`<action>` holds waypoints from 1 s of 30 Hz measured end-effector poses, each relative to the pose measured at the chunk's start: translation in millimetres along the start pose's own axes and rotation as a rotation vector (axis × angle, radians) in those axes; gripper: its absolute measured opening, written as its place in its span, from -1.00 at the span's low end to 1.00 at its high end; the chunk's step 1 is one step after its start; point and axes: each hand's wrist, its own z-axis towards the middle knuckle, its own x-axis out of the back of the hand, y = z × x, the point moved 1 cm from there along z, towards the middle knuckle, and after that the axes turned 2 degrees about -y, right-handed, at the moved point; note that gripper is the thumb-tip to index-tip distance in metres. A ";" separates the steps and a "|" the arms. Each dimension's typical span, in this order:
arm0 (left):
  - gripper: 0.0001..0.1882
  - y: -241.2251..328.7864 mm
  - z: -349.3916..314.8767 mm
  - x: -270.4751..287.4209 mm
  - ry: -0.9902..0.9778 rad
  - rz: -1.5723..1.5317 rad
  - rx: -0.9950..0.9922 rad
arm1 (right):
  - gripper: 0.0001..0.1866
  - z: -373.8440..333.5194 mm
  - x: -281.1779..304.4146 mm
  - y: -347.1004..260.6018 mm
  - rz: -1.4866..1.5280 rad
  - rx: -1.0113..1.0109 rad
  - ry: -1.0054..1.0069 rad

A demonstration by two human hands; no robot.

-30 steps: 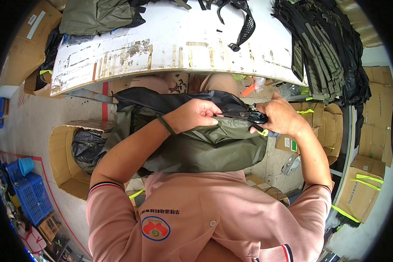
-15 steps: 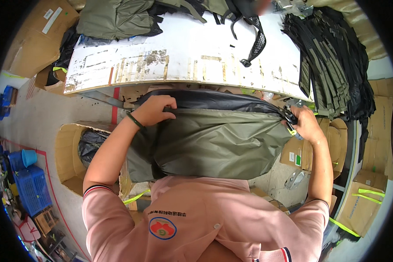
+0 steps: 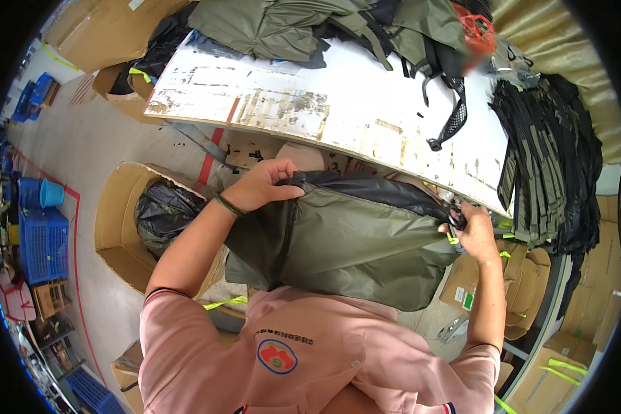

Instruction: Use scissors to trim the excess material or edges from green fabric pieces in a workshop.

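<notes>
Between my hands hangs a large olive-green fabric piece (image 3: 352, 231) with a black inner layer (image 3: 379, 190) showing behind its upper edge. My left hand (image 3: 268, 183) is closed, pinching the upper left part of that edge between thumb and fingers. At the upper right corner, my right hand (image 3: 475, 231) is closed round the gathered edge. A small black item with a yellow part (image 3: 452, 237) shows at the right fingers; its kind I cannot make out. The cloth is stretched between the hands and drops in loose folds in front of my body.
A worn white table (image 3: 345, 103) stands just ahead, bearing olive fabric pieces (image 3: 269, 27) and a red bag (image 3: 477, 31). Dark strapped pieces (image 3: 545, 159) are stacked at its right end. An open carton (image 3: 117, 228) with black plastic is at left; more cartons (image 3: 455, 283) stand at right.
The view has turned, with the table now slanting down to the right. My left hand has moved along the edge toward the right hand, and the fabric's edge now slopes. Both hands keep hold.
</notes>
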 end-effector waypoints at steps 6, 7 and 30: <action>-0.76 8.2 -22.5 -16.5 0.097 -0.061 -0.026 | -0.48 48.8 -3.3 -108.5 0.015 0.337 -0.110; -0.76 8.3 -23.9 -16.4 0.101 0.023 -0.053 | -0.48 55.8 -7.6 -116.4 0.033 0.371 -0.135; -0.78 10.0 -38.4 -14.6 0.082 0.140 -0.105 | -0.50 83.5 -13.1 -170.4 0.004 0.506 -0.303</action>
